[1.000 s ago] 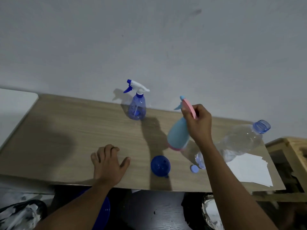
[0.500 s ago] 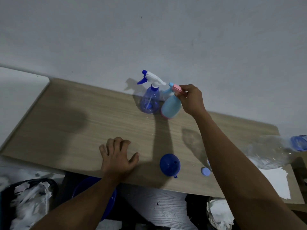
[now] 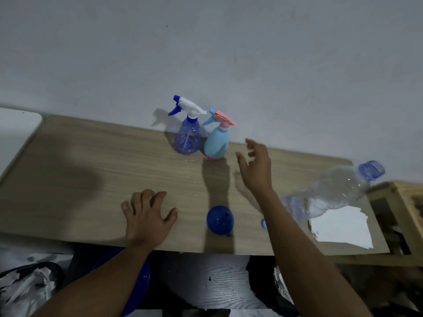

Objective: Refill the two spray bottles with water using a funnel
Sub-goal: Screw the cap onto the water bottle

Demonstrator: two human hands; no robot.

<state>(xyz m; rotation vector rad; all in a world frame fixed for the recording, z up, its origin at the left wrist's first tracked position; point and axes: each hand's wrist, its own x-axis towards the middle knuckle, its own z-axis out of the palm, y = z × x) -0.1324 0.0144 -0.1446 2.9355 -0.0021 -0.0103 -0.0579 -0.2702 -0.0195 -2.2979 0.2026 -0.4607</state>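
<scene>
R hand [image 3: 255,170] is up over the table [image 3: 91,170], fingers loose & spread, holding nothing. It's not touching anything. Just to its L & a bit farther back stands the light blue spray bottle [image 3: 217,144] w/ a pink top, upright, right by the wall [image 3: 229,53]. The see-through blue spray bottle [image 3: 188,139] w/ a white & blue top stands on the far side of that one from the R hand. The 2 bottles are side by side, touching or almost; can't tell which. Both have their spray tops on.

L hand [image 3: 146,218] lies palm down on the table near the front edge, fingers spread & a bit bent, holding nothing. The blue funnel [image 3: 219,220] sits on the table btwn the 2 arms, to the R of the L hand & closer to the person than the R hand. Neither hand touches it. Can't tell which way up it is.

A small blue cap [image 3: 263,223] peeks out from behind the R arm, near the funnel. To the R of the R arm is a big clear water bottle [image 3: 332,193] w/ a blue top; it looks tipped away to the R. Its bottom end is next to a stack of white paper [image 3: 341,227]. Under the table, below the L arm, is a blue tub [image 3: 140,284].
</scene>
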